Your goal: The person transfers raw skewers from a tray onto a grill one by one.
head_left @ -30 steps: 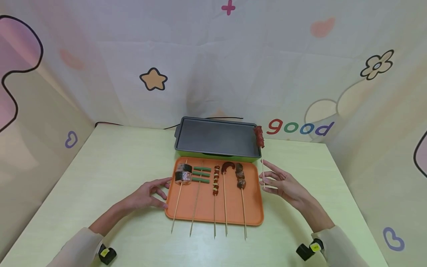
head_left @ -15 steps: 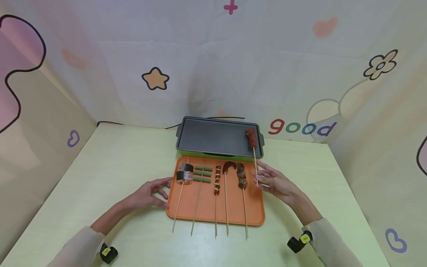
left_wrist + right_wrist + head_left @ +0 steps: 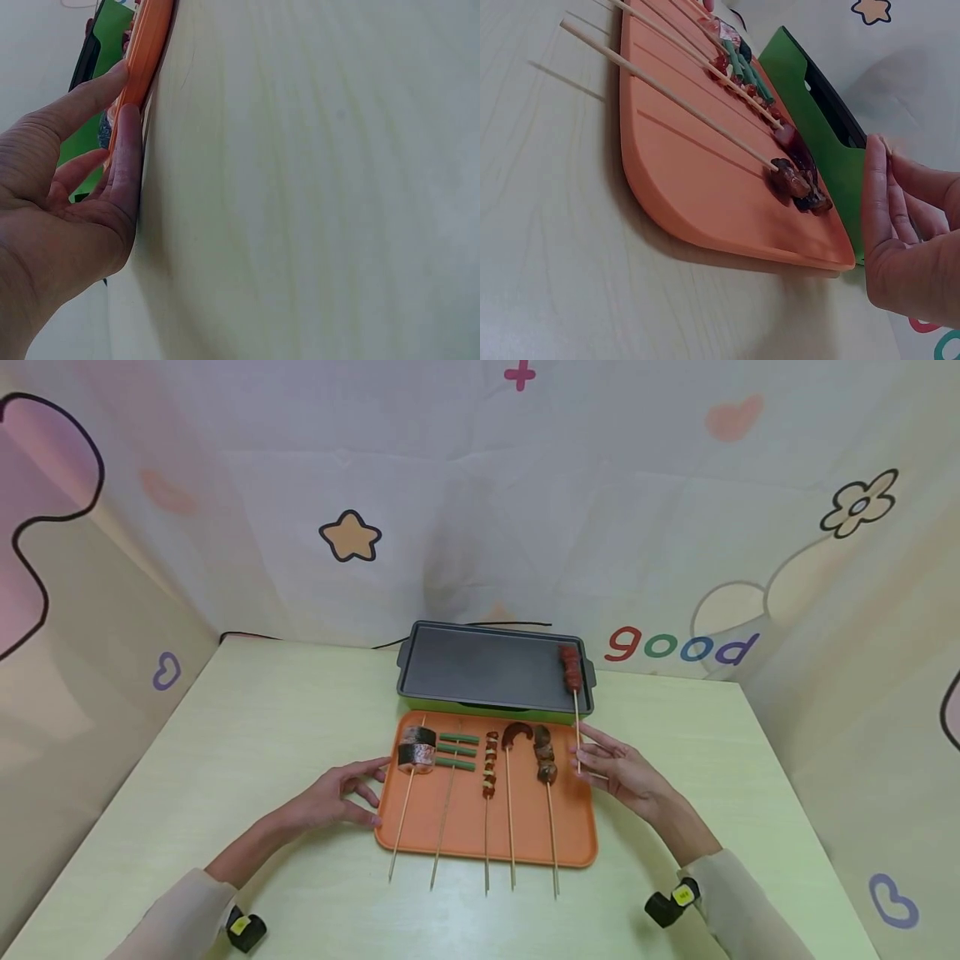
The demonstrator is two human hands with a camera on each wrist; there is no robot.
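Observation:
My right hand (image 3: 626, 774) pinches the bare stick of a skewer of red meat (image 3: 571, 668) between thumb and fingers. The meat end is over the right side of the dark griddle (image 3: 487, 664); whether it touches the plate I cannot tell. In the right wrist view the right hand (image 3: 915, 225) hides most of that stick. My left hand (image 3: 330, 797) touches the left edge of the orange tray (image 3: 457, 827). In the left wrist view the fingertips (image 3: 129, 116) of that hand lie against the tray's rim (image 3: 146, 52), fingers fairly straight.
Several skewers lie on the tray: a black-wrapped roll (image 3: 416, 752), green pieces (image 3: 456, 752), small red-and-yellow pieces (image 3: 489, 764), a curled dark piece (image 3: 516, 735) and brown chunks (image 3: 544, 756). Their sticks overhang the front edge. A patterned curtain (image 3: 480, 527) stands behind the griddle.
My right hand has carried the red meat skewer leftward from beside the griddle to over its right side, then slightly right as the skewer straightened. The left hand stays at the tray.

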